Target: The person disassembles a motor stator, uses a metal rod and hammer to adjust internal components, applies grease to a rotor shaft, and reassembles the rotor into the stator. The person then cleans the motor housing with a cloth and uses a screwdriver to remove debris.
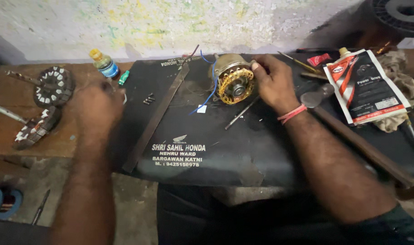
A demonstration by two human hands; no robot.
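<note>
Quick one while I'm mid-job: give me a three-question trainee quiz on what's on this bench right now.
1. True or false: the right hand rests on the motor stator with copper winding.
2. Which thing lies nearest the left hand?
A. the small bottle with a yellow cap
B. the hammer
C. the printed pouch
3. Fill in: the long flat metal bar lies on the ______ mat.

Key
1. True: its fingers grip the stator's right side.
2. A. The hammer and pouch lie far to the right.
3. Black. The left hand is blurred, so its grip cannot be judged.
</note>
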